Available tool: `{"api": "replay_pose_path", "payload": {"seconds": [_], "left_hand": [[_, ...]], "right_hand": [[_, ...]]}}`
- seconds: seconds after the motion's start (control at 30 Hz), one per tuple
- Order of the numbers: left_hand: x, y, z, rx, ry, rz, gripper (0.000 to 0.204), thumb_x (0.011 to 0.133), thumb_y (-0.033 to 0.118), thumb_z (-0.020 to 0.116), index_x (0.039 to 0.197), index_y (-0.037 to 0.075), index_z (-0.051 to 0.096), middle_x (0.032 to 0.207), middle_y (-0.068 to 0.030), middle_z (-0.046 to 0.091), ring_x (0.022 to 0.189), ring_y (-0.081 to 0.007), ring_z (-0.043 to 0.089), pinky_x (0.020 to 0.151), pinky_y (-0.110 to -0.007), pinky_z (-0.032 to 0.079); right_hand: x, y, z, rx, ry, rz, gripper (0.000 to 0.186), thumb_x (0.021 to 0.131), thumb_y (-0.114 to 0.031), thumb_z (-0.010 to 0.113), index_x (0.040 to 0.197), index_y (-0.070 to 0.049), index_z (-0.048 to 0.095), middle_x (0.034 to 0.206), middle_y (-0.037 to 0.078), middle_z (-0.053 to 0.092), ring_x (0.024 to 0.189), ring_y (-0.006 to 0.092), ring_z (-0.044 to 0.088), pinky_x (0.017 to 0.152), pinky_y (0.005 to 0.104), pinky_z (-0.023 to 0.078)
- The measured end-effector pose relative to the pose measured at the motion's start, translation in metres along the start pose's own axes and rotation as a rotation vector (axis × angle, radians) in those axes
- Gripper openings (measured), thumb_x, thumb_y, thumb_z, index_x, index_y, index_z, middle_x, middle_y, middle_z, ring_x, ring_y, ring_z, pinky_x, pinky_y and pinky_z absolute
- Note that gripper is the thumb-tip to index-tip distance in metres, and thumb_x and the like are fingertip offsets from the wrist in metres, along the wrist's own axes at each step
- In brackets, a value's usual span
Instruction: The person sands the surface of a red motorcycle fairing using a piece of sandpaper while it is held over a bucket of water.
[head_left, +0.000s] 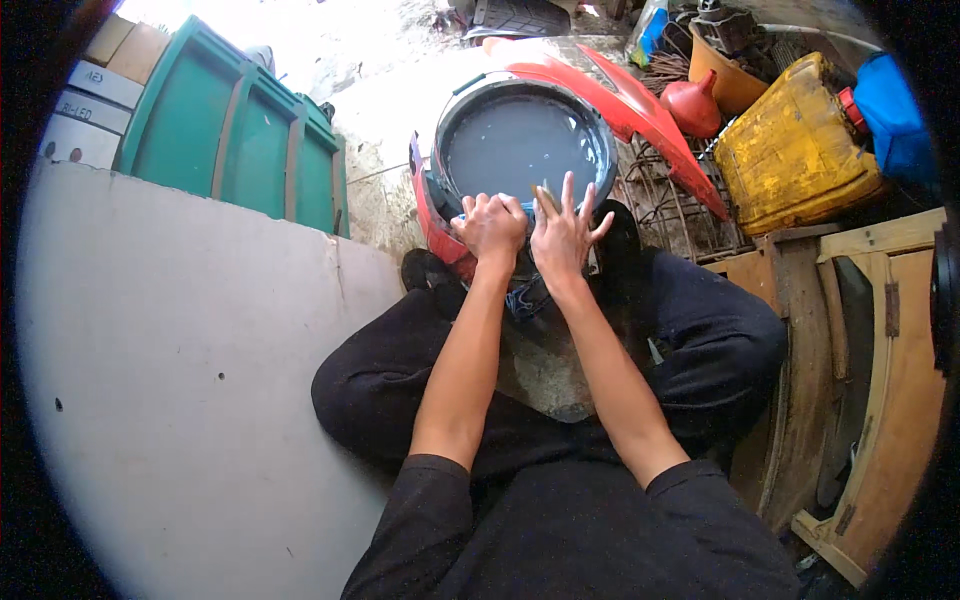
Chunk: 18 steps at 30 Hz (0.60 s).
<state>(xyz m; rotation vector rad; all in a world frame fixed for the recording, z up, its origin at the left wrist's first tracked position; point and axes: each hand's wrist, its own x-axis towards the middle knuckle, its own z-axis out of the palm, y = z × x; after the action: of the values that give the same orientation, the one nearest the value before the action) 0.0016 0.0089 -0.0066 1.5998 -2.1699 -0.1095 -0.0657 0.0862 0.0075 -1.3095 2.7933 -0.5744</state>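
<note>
My left hand (pixel 488 224) is curled at the near rim of a dark bucket (pixel 443 130) of greyish water; whatever lies inside its fingers is hidden. My right hand (pixel 565 235) is beside it, fingers stretched and spread, over a small yellowish-brown piece (pixel 547 205) that I cannot make out clearly. Under both hands is a dark object with blue parts (pixel 522 298), mostly hidden. A red plastic panel (pixel 443 236) curves along the bucket's left side, between my crossed legs and the bucket.
More red panels (pixel 688 180), a red funnel (pixel 690 105), a yellow jerrycan (pixel 785 140) and blue container (pixel 895 125) crowd the right, above wooden frames (pixel 895 390). A white wall (pixel 170 360), green panels (pixel 180 130) and boxes (pixel 95 100) line the left. A tyre (pixel 515 18) lies behind.
</note>
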Motion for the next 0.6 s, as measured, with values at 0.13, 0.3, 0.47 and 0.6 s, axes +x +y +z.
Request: {"api": "replay_pose_path", "payload": {"seconds": [0.13,0.3,0.47,0.6], "left_hand": [[0.003,-0.004,0.000,-0.005,0.003,0.011,0.036,0.088,0.029,0.050,0.074,0.006,0.074,0.085,-0.0103,0.071,0.093,-0.0293,0.063,0.076,-0.054,0.045],[0.002,-0.002,0.004,-0.016,0.014,0.015,0.035,0.088,0.029,0.051,0.073,0.007,0.074,0.084,-0.0098,0.070,0.092,-0.0292,0.063,0.076,-0.053,0.045],[0.002,0.001,-0.002,-0.030,-0.036,-0.001,0.038,0.090,0.028,0.048,0.077,0.004,0.074,0.090,-0.0106,0.071,0.096,-0.0313,0.063,0.080,-0.056,0.045],[0.003,-0.001,-0.003,-0.017,-0.071,-0.013,0.038,0.091,0.028,0.048,0.077,0.004,0.074,0.092,-0.0102,0.071,0.098,-0.0312,0.063,0.081,-0.056,0.045]], "right_hand": [[-0.044,0.007,0.006,0.077,0.073,-0.035,0.045,0.098,-0.028,0.052,0.142,-0.037,0.055,0.164,0.003,0.028,0.152,0.0376,0.014,0.111,0.0746,0.000],[-0.061,0.007,0.012,0.054,0.059,0.012,0.043,0.097,-0.026,0.055,0.139,-0.035,0.058,0.165,0.003,0.025,0.153,0.0382,0.012,0.109,0.0764,0.001],[-0.009,0.001,0.004,0.047,0.106,-0.010,0.035,0.100,-0.032,0.052,0.133,-0.034,0.064,0.164,0.006,0.026,0.152,0.0409,0.012,0.110,0.0765,0.005],[-0.024,0.003,0.006,0.087,0.120,-0.012,0.033,0.102,-0.037,0.048,0.128,-0.033,0.067,0.164,0.005,0.027,0.152,0.0397,0.014,0.111,0.0746,0.003]]}}
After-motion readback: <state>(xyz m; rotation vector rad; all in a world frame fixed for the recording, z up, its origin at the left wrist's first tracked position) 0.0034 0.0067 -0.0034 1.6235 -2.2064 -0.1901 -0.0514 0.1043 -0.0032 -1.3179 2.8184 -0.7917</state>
